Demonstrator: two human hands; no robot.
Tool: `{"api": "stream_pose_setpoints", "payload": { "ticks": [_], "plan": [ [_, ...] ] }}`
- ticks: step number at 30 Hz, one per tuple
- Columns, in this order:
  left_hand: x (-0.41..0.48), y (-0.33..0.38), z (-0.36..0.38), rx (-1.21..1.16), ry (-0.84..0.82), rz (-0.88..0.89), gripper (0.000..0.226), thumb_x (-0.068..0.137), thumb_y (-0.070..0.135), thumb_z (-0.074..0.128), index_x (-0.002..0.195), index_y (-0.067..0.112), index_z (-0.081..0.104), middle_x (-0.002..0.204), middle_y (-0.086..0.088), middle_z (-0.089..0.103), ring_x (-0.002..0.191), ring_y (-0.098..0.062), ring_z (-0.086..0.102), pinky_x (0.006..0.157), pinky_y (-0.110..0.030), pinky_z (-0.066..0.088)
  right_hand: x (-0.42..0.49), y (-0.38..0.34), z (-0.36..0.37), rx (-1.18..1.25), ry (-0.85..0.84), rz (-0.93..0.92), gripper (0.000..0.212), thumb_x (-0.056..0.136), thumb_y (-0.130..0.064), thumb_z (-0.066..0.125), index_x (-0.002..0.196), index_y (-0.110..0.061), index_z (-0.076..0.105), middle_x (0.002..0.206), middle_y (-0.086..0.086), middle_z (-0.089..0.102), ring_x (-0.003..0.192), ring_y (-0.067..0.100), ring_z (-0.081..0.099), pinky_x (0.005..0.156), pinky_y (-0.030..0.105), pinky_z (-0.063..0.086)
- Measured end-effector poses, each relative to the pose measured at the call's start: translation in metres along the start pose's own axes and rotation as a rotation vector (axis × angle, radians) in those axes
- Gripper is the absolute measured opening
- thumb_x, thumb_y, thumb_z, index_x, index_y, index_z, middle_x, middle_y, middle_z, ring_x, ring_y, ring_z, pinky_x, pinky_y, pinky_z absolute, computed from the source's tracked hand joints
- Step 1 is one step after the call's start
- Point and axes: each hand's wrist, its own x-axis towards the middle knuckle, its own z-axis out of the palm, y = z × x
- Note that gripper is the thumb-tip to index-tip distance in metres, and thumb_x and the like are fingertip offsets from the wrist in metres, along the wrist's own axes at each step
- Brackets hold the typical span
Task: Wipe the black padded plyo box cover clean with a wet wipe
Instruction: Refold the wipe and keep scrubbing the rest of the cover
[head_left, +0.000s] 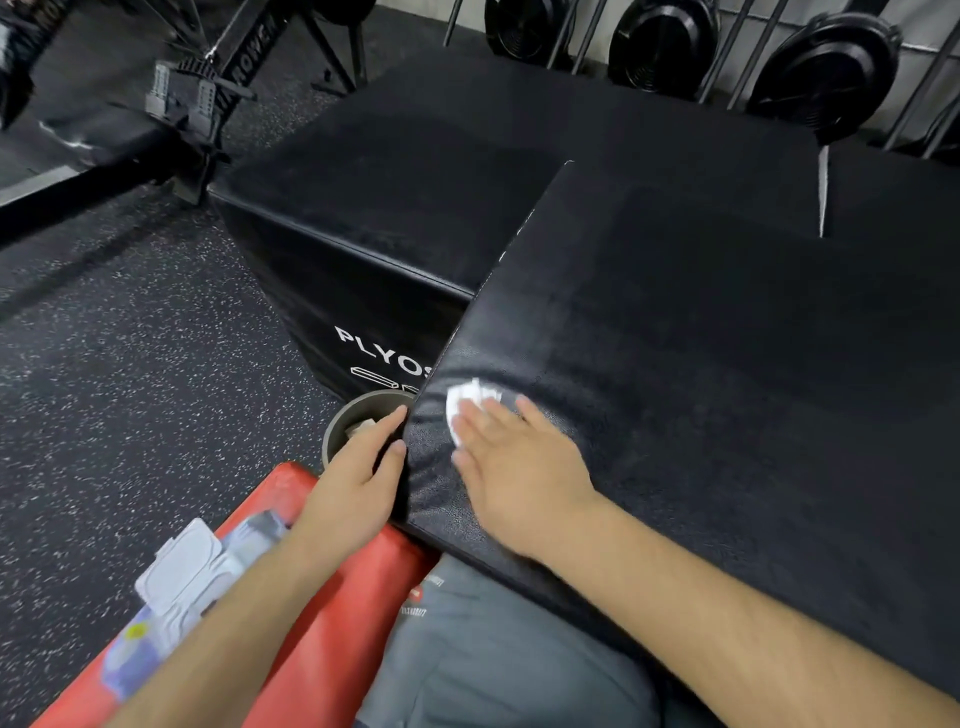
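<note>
Black padded plyo box cover (701, 338) lies tilted across the person's lap, its near left corner pointing toward the body and its broad face running away and to the right. The right hand (519, 467) lies flat on that corner, fingers straight, pressing the white wet wipe (467, 397) onto the padding. The left hand (358, 478) rests just beside it against the cover's left edge, fingers straight, steadying but not gripping; the two hands are near each other and not touching. Nearly all of the surface sits forward and right of the wipe, so the coming strokes probably have to sweep outward from this corner along the left edge, led by the right hand, which is the one already on the cover. Behind stands the plyo box (395, 171); a wipe packet (176, 587) lies at lower left.
</note>
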Motion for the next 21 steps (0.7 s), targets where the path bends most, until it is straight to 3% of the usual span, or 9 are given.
{"api": "stream_pose_setpoints", "payload": {
  "ticks": [3,7,9,11,13,15,17,19,21],
  "plan": [
    [0.0,0.006,0.0,0.015,0.027,0.027,0.039,0.104,0.021,0.049,0.142,0.023,0.053,0.143,0.013,0.053,0.14,-0.005,0.04,0.121,-0.038,0.028,0.001,-0.013,-0.002,-0.031,-0.039,0.032,0.081,0.092,-0.039,-0.007,0.157,-0.002,0.022,0.163,0.012,0.027,0.151,0.029,0.021,0.125,0.043,0.009],
    [-0.003,0.007,-0.002,0.105,0.005,0.092,0.041,0.104,0.022,0.048,0.144,0.017,0.051,0.142,0.012,0.051,0.138,-0.006,0.042,0.12,-0.034,0.028,-0.014,-0.005,-0.005,-0.066,-0.064,0.04,0.074,0.095,-0.037,0.004,0.151,-0.005,0.039,0.154,0.01,0.044,0.144,0.027,0.037,0.124,0.044,0.017],
    [-0.003,0.015,-0.004,0.237,0.042,0.25,0.046,0.101,0.03,0.043,0.142,0.012,0.053,0.145,0.008,0.048,0.138,-0.01,0.043,0.119,-0.028,0.027,0.003,0.019,-0.008,-0.039,-0.013,0.113,0.078,0.093,-0.04,-0.001,0.152,-0.009,0.039,0.156,0.006,0.043,0.145,0.025,0.036,0.123,0.044,0.015],
    [-0.003,0.027,-0.001,0.35,0.053,0.465,0.049,0.098,0.029,0.043,0.141,0.008,0.055,0.153,-0.001,0.043,0.143,-0.015,0.039,0.12,-0.031,0.027,0.014,0.026,-0.011,-0.009,-0.015,0.163,0.084,0.09,-0.042,-0.006,0.155,-0.007,0.033,0.16,0.009,0.036,0.148,0.027,0.03,0.124,0.043,0.014],
    [-0.004,0.044,0.008,0.397,-0.046,0.583,0.052,0.1,0.03,0.042,0.147,0.008,0.047,0.16,-0.004,0.034,0.149,-0.016,0.028,0.122,-0.038,0.022,0.006,0.017,-0.016,0.043,-0.049,0.131,0.08,0.09,-0.039,-0.001,0.157,-0.006,0.026,0.165,0.011,0.024,0.152,0.029,0.021,0.124,0.042,0.014],
    [-0.005,0.061,0.02,0.427,-0.188,0.593,0.057,0.104,0.036,0.032,0.156,0.013,0.029,0.165,0.002,0.02,0.153,-0.01,0.012,0.125,-0.038,0.013,-0.009,0.02,-0.028,0.223,-0.087,0.11,0.063,0.098,-0.028,0.021,0.16,-0.018,0.022,0.168,0.001,0.015,0.153,0.023,0.018,0.124,0.039,0.017],
    [0.0,0.074,0.033,0.487,-0.227,0.615,0.059,0.105,0.037,0.025,0.159,0.015,0.015,0.166,0.004,0.012,0.153,-0.006,0.003,0.125,-0.036,0.008,-0.013,0.038,-0.047,0.383,-0.009,0.17,0.065,0.096,-0.009,0.04,0.156,-0.031,0.033,0.165,-0.01,0.022,0.149,0.014,0.027,0.121,0.031,0.024],
    [0.007,0.087,0.043,0.565,-0.204,0.653,0.059,0.105,0.038,0.02,0.159,0.014,0.01,0.166,0.004,0.009,0.153,-0.006,0.0,0.125,-0.034,0.005,-0.009,0.058,-0.056,0.371,0.079,0.239,0.061,0.093,-0.002,0.043,0.148,-0.028,0.048,0.162,-0.011,0.031,0.147,0.01,0.032,0.118,0.023,0.025],
    [0.014,0.096,0.053,0.653,-0.207,0.648,0.061,0.104,0.041,0.014,0.159,0.014,0.016,0.166,0.004,0.01,0.153,-0.006,0.0,0.125,-0.032,0.004,-0.005,0.07,-0.056,0.325,0.126,0.294,0.051,0.095,-0.004,0.042,0.141,-0.022,0.055,0.159,-0.009,0.037,0.145,0.011,0.035,0.117,0.029,0.03]
  ]
}}
